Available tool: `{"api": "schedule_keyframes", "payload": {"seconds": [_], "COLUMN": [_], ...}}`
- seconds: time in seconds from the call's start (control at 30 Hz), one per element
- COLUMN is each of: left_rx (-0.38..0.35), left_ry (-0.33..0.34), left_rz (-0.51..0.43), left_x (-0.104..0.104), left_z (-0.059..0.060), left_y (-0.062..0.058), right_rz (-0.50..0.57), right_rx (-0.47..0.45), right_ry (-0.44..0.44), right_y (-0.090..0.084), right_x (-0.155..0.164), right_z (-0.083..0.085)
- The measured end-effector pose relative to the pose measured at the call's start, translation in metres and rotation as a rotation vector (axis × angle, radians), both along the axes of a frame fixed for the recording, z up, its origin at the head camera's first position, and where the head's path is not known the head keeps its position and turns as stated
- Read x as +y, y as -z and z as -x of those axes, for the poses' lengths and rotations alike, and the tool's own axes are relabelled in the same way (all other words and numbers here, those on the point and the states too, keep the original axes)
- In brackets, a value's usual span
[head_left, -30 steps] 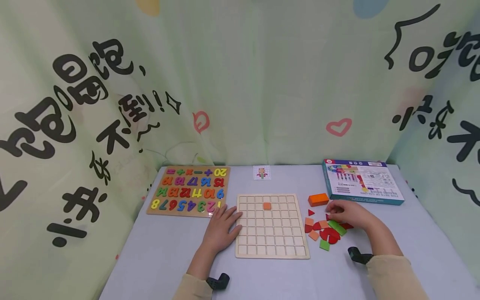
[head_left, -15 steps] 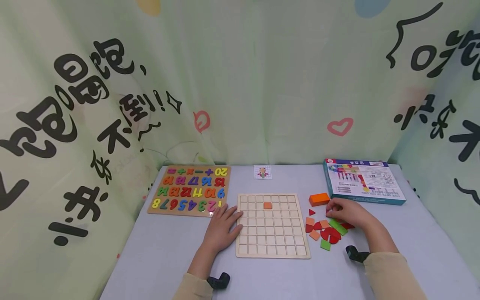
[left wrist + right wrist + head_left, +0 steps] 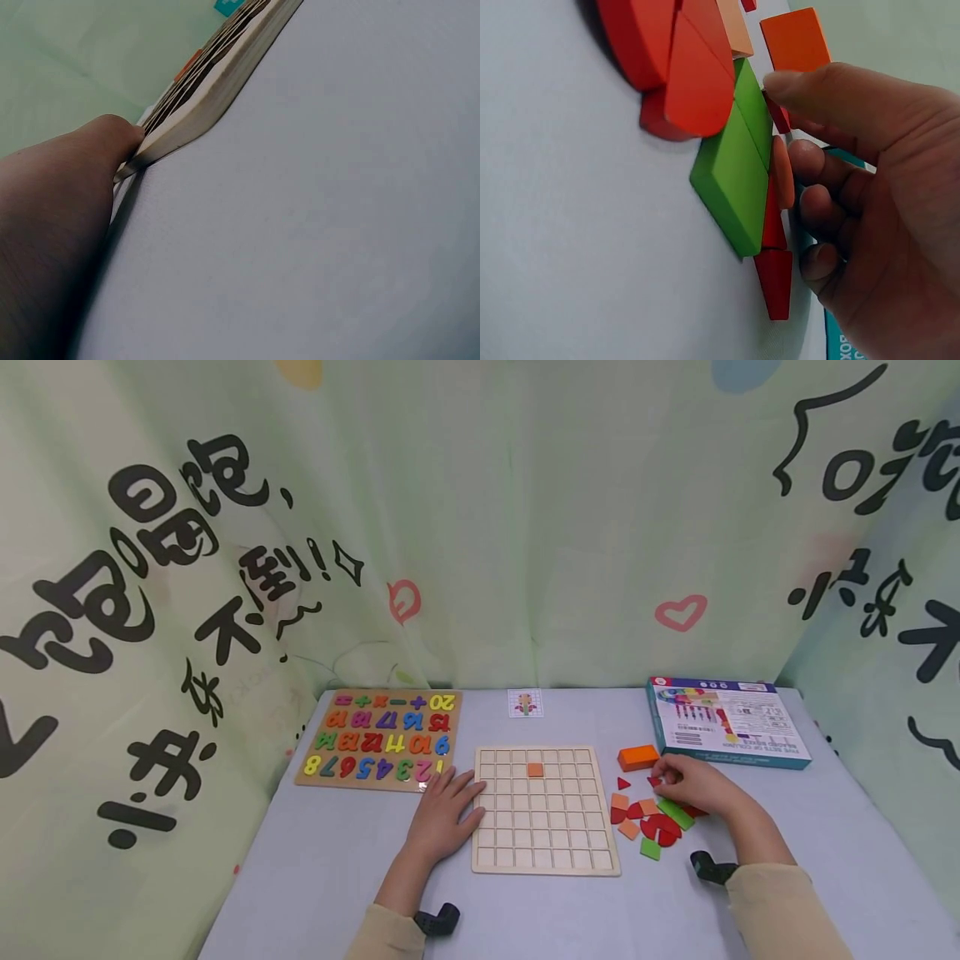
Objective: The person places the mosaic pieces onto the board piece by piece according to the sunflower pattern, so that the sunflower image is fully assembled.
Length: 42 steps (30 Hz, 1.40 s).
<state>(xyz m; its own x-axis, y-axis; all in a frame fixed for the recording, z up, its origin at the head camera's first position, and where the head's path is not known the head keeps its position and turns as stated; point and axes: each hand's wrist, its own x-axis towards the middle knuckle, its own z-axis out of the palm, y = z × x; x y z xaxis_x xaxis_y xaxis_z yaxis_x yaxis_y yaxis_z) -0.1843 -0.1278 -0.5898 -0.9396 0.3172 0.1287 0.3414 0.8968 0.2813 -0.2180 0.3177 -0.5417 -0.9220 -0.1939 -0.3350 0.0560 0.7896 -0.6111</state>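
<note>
My left hand (image 3: pixel 445 818) lies with fingers extended at the left edge of a wooden grid board (image 3: pixel 543 860), its thumb touching the rim in the left wrist view. One orange square (image 3: pixel 535 770) sits in the board's upper part. My right hand (image 3: pixel 693 785) is over the loose pieces to the board's right. Its thumb and index finger pinch a small red triangle (image 3: pixel 655 782); in the right wrist view the fingers partly hide this red piece (image 3: pixel 779 116). Just beside the fingers lie green pieces (image 3: pixel 735 172), red pieces (image 3: pixel 701 82) and a thin orange piece (image 3: pixel 782 172).
An orange block (image 3: pixel 637 758) stands near a flat boxed set (image 3: pixel 731 727) at the back right. A number puzzle board (image 3: pixel 378 742) lies at the back left, close to my left fingertips. A small pattern card (image 3: pixel 525 703) is behind the grid board. Curtains rise behind the table.
The right hand has shifted slightly, and the red triangle at its fingertips now sits a little farther back, apart from the pile. The left hand stays at the board's edge.
</note>
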Motion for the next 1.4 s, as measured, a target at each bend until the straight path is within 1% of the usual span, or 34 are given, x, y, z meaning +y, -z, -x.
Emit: {"api": "schedule_keyframes", "payload": {"seconds": [0.2,0.43,0.63,0.77,0.87,1.0,1.1,1.23,1.4], "left_rx": [0.003,0.015,0.014,0.014,0.019,0.022,0.019,0.012,0.011], "left_ry": [0.0,0.002,0.006,0.003,0.004,0.009,0.009,0.009,0.009], "left_rz": [-0.007,-0.003,-0.006,-0.001,0.004,0.003,0.002,-0.002,-0.005], "left_x": [0.0,-0.001,-0.002,-0.002,-0.002,-0.002,-0.002,-0.002,-0.002], "left_z": [0.0,0.0,0.001,0.001,0.001,0.001,0.001,0.001,0.001], "left_y": [0.0,0.003,0.004,0.004,0.005,0.005,0.004,0.004,0.003], "right_rz": [-0.006,-0.018,0.001,0.004,-0.004,-0.002,0.027,0.054,0.044], "right_rx": [0.01,0.072,0.039,0.039,0.086,0.17,0.195,0.191,0.196], "right_ry": [0.008,-0.014,0.001,-0.003,-0.029,-0.093,-0.133,-0.16,-0.198], "right_y": [0.003,0.0,-0.01,-0.023,-0.034,-0.046,-0.05,-0.05,-0.04], "right_x": [0.001,0.004,0.002,-0.006,-0.016,-0.034,-0.051,-0.078,-0.114], "right_z": [0.001,-0.003,-0.007,-0.007,-0.005,0.0,0.006,0.017,0.029]}}
